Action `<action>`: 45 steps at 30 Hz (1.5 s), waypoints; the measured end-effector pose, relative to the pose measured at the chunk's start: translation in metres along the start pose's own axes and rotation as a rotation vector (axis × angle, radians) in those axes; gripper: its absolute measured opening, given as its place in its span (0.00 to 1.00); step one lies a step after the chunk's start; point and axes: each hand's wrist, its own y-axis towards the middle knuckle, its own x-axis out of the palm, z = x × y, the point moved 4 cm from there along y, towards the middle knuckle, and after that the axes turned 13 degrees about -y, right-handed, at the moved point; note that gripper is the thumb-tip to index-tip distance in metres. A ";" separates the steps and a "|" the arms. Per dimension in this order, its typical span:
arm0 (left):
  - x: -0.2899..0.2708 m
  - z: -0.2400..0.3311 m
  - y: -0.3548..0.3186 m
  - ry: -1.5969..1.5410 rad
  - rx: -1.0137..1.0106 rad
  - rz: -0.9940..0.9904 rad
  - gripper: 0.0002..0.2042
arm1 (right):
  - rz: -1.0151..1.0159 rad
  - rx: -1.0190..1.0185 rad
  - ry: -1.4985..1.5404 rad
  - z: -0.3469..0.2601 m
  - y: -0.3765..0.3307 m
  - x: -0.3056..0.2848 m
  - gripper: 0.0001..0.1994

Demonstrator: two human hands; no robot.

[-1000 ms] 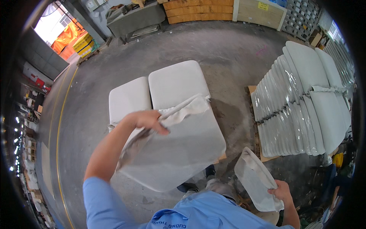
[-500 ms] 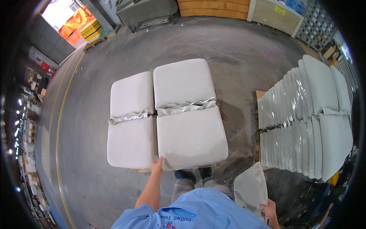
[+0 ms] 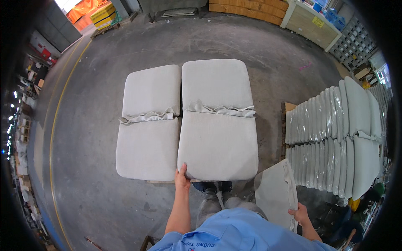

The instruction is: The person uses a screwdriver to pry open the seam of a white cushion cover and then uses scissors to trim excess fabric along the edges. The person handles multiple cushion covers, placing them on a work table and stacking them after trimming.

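Near right cushion: laid flat over the near right part of the tan base, whose near edge is partly exposed.
Left hand: placed at the near left corner of the near right cushion; its thumb is laid on top, but its fingers are hidden, so whether the corner is clamped cannot be told.
Right hand: clamped on the right edge of a pale panel.
Pale panel: held beside the person's right leg; a ruffled strip is seen along its right side.
Other cushions: the near left cushion, far left cushion and far right cushion are arranged over the base's remaining corners.
Seams: ruffled fabric bands are lodged between far and near cushions.
Right-hand stack: many pale cushions are stood in two rows, partly covered by shiny clear film.
Floor: marked by a yellow line toward its left edge.
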 end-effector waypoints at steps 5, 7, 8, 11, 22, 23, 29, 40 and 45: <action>-0.020 -0.019 -0.011 -0.156 0.066 0.103 0.30 | 0.057 -0.049 -0.196 -0.020 -0.013 -0.002 0.22; -0.025 -0.027 -0.013 -0.180 0.048 0.140 0.32 | 0.067 -0.065 -0.222 -0.017 -0.019 -0.002 0.22; -0.028 -0.027 -0.013 -0.167 0.029 0.153 0.33 | 0.067 -0.064 -0.197 -0.017 -0.021 -0.001 0.22; -0.033 -0.026 -0.019 -0.063 -0.128 0.267 0.35 | 0.042 -0.033 -0.140 -0.015 -0.023 0.010 0.23; -0.013 0.020 -0.035 1.121 0.433 0.187 0.28 | 0.008 -0.004 -0.398 0.009 -0.024 0.030 0.26; 0.007 0.022 -0.036 1.197 0.570 0.080 0.28 | 0.007 -0.011 -0.380 0.013 -0.026 0.033 0.27; 0.088 0.008 0.044 1.607 0.895 0.139 0.35 | 0.049 -0.113 -0.321 0.027 -0.027 0.026 0.25; 0.135 -0.162 -0.137 1.166 -0.315 -1.450 0.26 | 0.180 -0.118 -0.370 -0.005 -0.062 -0.018 0.23; 0.071 -0.076 -0.073 1.075 -0.530 -0.874 0.31 | 0.222 -0.198 -0.281 -0.149 -0.155 -0.079 0.24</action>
